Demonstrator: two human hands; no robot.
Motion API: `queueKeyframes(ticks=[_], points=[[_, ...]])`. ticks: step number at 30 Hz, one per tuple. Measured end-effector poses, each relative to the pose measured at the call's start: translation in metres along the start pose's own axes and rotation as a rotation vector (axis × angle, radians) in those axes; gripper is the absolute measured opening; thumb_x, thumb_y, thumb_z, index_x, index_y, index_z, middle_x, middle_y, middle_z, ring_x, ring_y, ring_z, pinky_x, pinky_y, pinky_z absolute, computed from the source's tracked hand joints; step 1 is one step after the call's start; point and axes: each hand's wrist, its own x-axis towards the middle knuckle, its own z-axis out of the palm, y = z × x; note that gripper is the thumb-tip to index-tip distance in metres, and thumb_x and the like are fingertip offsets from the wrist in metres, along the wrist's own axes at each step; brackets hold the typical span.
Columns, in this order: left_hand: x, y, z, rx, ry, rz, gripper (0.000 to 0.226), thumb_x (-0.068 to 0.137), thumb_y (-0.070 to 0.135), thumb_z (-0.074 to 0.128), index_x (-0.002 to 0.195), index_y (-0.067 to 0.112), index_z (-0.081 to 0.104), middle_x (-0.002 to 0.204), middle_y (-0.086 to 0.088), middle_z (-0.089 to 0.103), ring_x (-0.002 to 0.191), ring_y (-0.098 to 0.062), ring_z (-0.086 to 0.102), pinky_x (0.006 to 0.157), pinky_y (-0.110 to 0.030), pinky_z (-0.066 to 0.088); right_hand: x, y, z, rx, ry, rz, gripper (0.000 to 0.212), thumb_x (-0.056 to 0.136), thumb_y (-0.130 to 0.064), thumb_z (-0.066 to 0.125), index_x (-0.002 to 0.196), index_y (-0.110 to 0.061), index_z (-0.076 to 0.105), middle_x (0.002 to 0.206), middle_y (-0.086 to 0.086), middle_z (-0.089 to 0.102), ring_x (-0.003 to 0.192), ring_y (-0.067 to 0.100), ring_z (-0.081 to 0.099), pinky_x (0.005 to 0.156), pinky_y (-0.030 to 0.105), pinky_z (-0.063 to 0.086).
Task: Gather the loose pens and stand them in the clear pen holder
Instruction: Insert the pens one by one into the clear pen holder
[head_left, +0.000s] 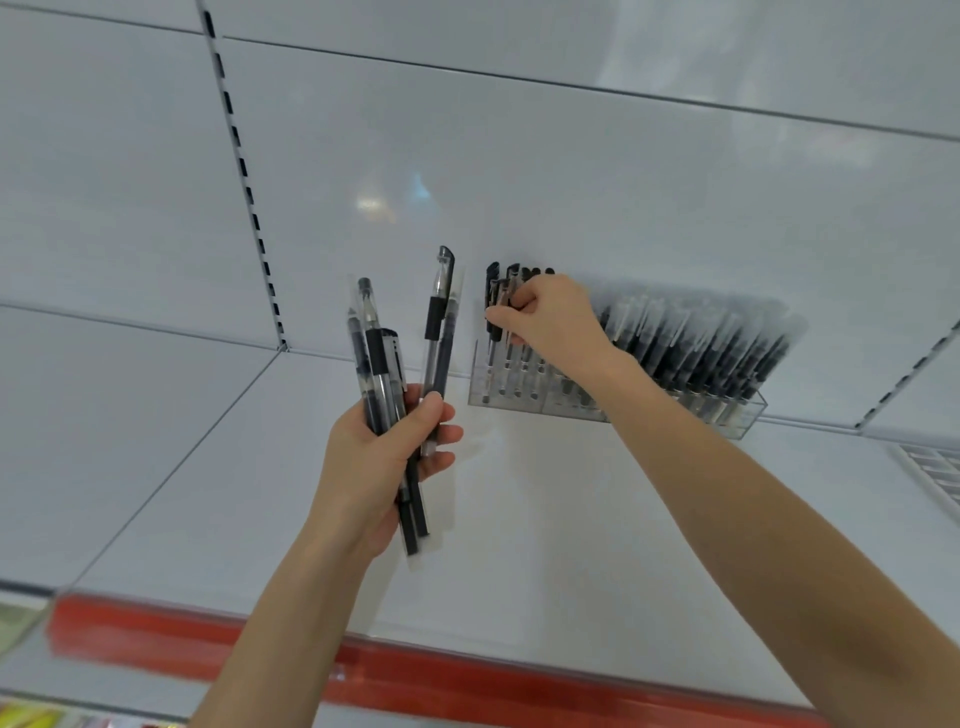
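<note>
Black pens (395, 395) fan upward from the left hand (387, 457), fingers curled tight round their lower barrels, likely as a ready supply; the right hand (553, 322) pinches one pen (492, 322) above the left end of the clear pen holder (519, 384), apparently guiding it down; the holder sits on the white shelf (519, 519) against the back panel (519, 182), its right side already packed.

We see a bunch of loose pens (387, 364), black-capped with clear barrels in clear sleeves, fanned upright in the left hand (384, 457). The clear pen holder (519, 387) sits on the white shelf (519, 519) against the back wall, its rows packed with standing black pens (696, 353); the right hand (550, 317) pinches pens at its left end.
</note>
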Motion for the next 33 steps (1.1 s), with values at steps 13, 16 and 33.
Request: queueKeyframes(ticks=[13,16,33], points=[[0.003,-0.004,0.021,-0.007,-0.14,-0.028,0.013,0.087,0.01,0.058,0.099,0.005,0.057,0.07,-0.001,0.073,0.064,-0.011,0.07,0.052,-0.02,0.054,-0.036,-0.015,-0.029,0.66,-0.1,0.114,0.004,0.086,-0.016,0.062,0.084,-0.013,0.064,0.069,0.002,0.07,0.058,0.011,0.068,0.057,0.018,0.055],[0.006,-0.004,0.02,-0.057,-0.11,-0.038,0.006,0.088,0.008,0.057,0.094,0.008,0.055,0.072,-0.004,0.073,0.07,-0.015,0.072,0.054,-0.023,0.056,-0.033,-0.011,-0.048,0.703,0.043,0.125,0.006,0.085,-0.015,0.063,0.09,-0.012,0.061,0.07,0.001,0.07,0.058,0.012,0.068,0.058,0.019,0.056],[0.008,-0.01,0.028,-0.027,-0.083,-0.059,0.003,0.085,0.006,0.06,0.087,0.008,0.057,0.072,-0.006,0.059,0.056,-0.009,0.064,0.055,-0.025,0.057,-0.016,0.031,-0.065,0.02,0.276,-0.077,0.022,0.093,-0.023,0.047,0.113,-0.015,0.048,0.091,0.009,0.066,0.085,0.023,0.065,0.066,0.028,0.048]])
